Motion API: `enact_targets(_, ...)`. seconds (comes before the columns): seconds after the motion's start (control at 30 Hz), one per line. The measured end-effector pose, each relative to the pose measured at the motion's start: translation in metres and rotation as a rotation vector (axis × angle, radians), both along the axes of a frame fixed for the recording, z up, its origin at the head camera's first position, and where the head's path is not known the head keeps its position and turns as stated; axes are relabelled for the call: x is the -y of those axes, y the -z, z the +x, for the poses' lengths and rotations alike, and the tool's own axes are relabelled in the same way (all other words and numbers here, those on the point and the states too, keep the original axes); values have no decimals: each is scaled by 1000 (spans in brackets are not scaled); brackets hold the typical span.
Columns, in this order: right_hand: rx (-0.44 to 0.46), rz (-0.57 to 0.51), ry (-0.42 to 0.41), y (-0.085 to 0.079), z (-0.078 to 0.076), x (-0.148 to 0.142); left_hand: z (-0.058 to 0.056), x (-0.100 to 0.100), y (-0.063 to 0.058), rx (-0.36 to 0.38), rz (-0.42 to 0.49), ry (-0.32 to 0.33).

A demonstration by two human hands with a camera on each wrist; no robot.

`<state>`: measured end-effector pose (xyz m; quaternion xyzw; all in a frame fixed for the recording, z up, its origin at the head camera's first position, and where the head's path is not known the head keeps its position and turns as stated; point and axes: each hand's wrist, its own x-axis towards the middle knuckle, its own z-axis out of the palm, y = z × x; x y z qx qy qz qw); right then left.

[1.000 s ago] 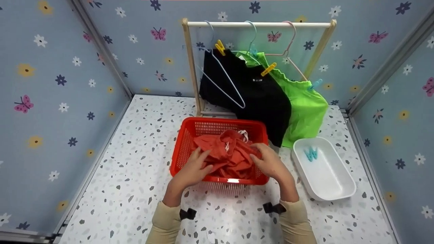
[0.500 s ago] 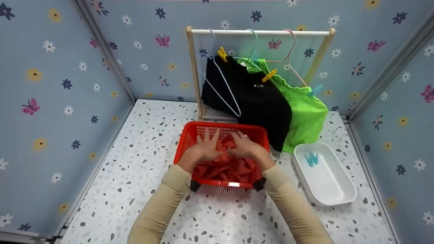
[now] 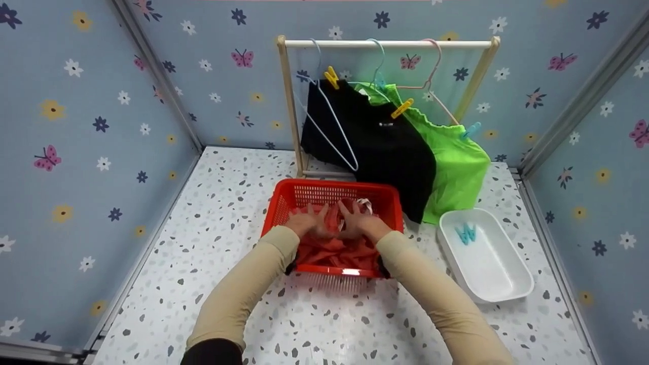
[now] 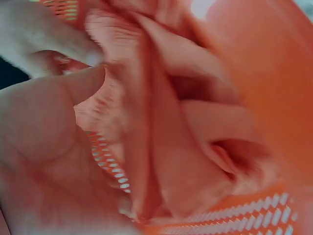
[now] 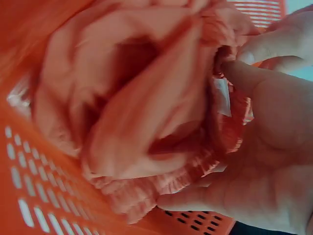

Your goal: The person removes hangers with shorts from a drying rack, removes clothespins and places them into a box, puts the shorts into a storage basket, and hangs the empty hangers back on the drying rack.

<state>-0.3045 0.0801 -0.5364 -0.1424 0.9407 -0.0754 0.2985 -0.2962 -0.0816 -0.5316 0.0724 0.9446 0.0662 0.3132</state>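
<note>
A crumpled red garment (image 3: 334, 251) with a gathered elastic waistband (image 5: 200, 166), a white label (image 5: 222, 96) and white drawstring lies in the red plastic basket (image 3: 289, 190). Both hands reach inside. My left hand (image 3: 307, 223) spreads its fingers over the garment's left part, its thumb touching the cloth. From the right, my right hand (image 3: 357, 223) reaches in with spread fingers, thumb and forefinger touching the waistband on either side. The thumbs lie close together at the waistband. Some fingertips are hidden by the cloth.
Behind the basket stands a rack (image 3: 385, 44) with several hangers. A black garment (image 3: 375, 142) and a green garment (image 3: 456, 167) hang there, with yellow and blue clothespins. To the right, a white tub (image 3: 492, 263) holds blue clothespins (image 3: 465, 233). Patterned walls enclose the speckled tabletop.
Both hands have moved from the basket's sides inward and deeper, coming close together over the garment. The garment's folds have shifted a little.
</note>
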Motion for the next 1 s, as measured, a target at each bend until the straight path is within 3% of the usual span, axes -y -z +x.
enact_targets(0.13,28,-6,-25,6,-3,0,2,2,13,-20,-46,13)
enact_targets(0.23,54,-21,-58,8,-8,-3,0,1,19,0,-29,33)
enact_targets(0.47,85,-54,-54,13,-10,-11,-5,2,26,91,-3,61)
enact_targets(0.67,103,-45,-68,20,-5,-9,-3,0,33,72,-38,115)
enact_targets(0.8,104,-25,-72,22,-6,-9,-2,-2,28,46,-68,144)
enact_targets(1.0,111,-14,-77,17,-13,-12,-14,-5,12,45,-130,218)
